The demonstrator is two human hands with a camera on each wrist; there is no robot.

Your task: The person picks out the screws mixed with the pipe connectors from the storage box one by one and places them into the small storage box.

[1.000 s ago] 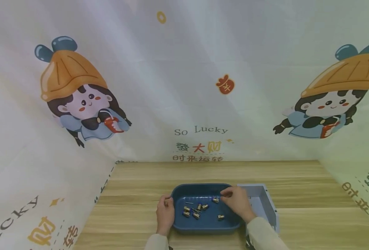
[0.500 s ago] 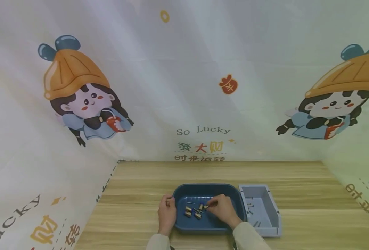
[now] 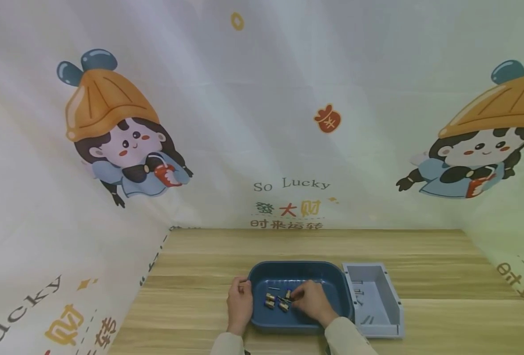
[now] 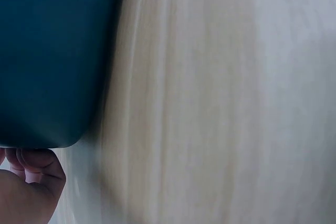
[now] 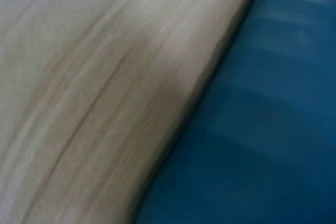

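Note:
A blue plastic basin (image 3: 302, 327) stands on the table in the head view. My left hand (image 3: 240, 303) grips its left end, fingers curled against the wall; the left wrist view shows those fingers (image 4: 44, 174) at the basin's edge. Inside lie several brass fittings (image 3: 283, 306) with blue ends, some thin metal pieces among them, and a thin metal pin (image 3: 274, 288) farther back. My right hand (image 3: 316, 301) reaches in over the right side, its bent fingertips down among the fittings. Whether it holds one is hidden. The right wrist view shows only the basin and table.
A grey bin (image 3: 391, 331) stands against the basin's right side, with several screws (image 3: 358, 291) along its left and thin metal pieces (image 3: 368, 319) near the front. Wood-grain table (image 3: 204, 266) lies around both. Printed cloth walls (image 3: 217, 162) enclose the back and sides.
My right hand has moved left and toward me, from the basin's back right to the fittings in the middle. Two fittings seen on the right are now out of sight. The left hand stays put.

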